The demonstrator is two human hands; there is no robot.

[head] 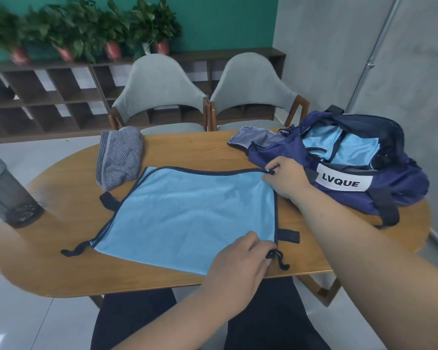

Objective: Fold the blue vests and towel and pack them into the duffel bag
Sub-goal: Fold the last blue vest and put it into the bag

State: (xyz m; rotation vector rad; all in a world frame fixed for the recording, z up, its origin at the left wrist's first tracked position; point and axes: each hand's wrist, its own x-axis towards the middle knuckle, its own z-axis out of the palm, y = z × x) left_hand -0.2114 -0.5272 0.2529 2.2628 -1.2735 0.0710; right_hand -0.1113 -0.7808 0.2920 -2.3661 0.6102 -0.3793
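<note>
Vest [187, 213] — left hand [240, 258], right hand [286, 180] pinching corners

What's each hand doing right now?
Left hand: pinching the near right corner of the blue vest.
Right hand: pinching its far right corner.

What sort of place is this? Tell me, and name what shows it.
Probably an office meeting or break room: an oval wooden table with two grey chairs, a low cubby shelf along the wall, and potted plants on top.

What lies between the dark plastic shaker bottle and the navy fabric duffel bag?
In the head view, the striped grey towel and the flat light-blue mesh vest lie between them.
</note>
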